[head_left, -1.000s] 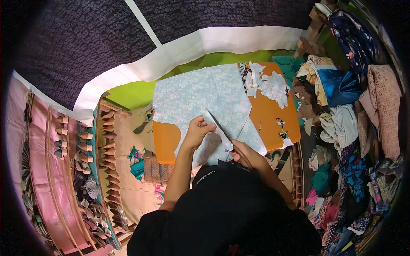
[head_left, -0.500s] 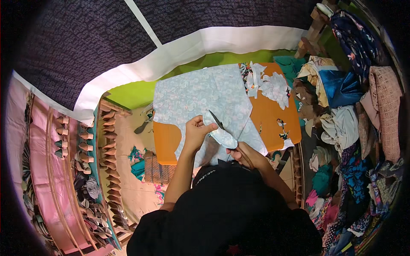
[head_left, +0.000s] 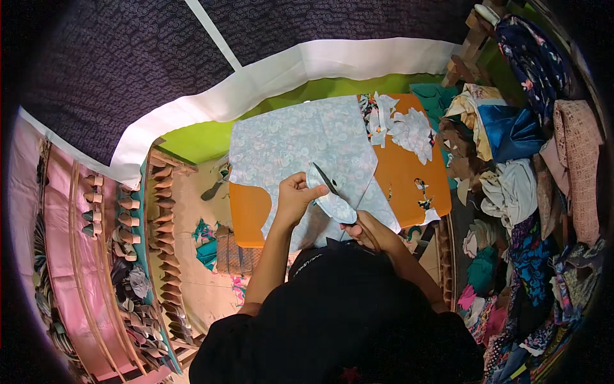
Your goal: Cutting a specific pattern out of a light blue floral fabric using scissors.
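Note:
A small pale blue piece of cloth (head_left: 337,208) is raised above the table, its near end by my right hand. My left hand (head_left: 295,197) is closed, pinching the cloth's left edge between thumb and fingers. Dark blades of a pair of scissors (head_left: 325,178) lie along the cloth's upper right side, pointing up and left. My right hand (head_left: 363,230) is closed at the scissors' lower end; the cloth and the fingers hide most of the handles. Beneath both hands spreads a large pale blue patterned fabric (head_left: 300,137), with a curved cutout on its left side.
The fabric lies on an orange table (head_left: 409,179). White and dark floral scraps (head_left: 411,133) rest at its far right. Piled cloths (head_left: 508,192) crowd the right side. Racks of shoe-shaped forms (head_left: 165,237) stand at left. A dark patterned cloth (head_left: 339,25) with white border hangs ahead.
Both hands hold nearly the same place. The cloth piece and the scissor blades have shifted only very slightly.

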Demonstrator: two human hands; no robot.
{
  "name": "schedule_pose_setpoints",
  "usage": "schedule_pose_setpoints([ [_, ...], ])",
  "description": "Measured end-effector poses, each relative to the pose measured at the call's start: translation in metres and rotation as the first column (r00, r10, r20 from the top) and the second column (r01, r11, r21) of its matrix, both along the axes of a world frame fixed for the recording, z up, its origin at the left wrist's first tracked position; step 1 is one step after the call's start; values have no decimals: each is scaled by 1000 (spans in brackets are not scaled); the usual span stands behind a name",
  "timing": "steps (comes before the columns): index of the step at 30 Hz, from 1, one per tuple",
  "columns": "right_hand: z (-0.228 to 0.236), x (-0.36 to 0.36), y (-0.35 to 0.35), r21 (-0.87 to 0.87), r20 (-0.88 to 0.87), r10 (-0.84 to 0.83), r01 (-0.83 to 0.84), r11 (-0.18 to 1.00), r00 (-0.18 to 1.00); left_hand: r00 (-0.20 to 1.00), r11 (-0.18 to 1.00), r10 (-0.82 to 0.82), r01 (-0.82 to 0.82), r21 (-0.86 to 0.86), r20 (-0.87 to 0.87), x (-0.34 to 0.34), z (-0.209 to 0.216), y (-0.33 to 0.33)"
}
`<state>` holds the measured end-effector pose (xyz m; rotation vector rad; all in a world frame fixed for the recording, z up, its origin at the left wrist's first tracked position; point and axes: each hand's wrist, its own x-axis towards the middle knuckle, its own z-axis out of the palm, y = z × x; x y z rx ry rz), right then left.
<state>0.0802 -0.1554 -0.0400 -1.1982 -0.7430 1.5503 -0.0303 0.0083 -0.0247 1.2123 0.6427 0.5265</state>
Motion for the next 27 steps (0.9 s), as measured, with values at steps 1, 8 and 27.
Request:
schedule_pose_setpoints([
  [1, -1, 1, -1, -33, -6, 7, -7, 999, 1000, 1000, 1000, 0, 0, 0, 0, 0, -1, 1],
  [8, -29, -6, -1, 131, 108, -104, 89, 987, 989, 1000, 1000, -20, 20, 1, 3, 5, 0, -3],
  [27, -36, -7, -5, 86, 126, -111, 101, 991, 986, 1000, 1000, -11, 12, -13, 23, 13, -1, -15],
])
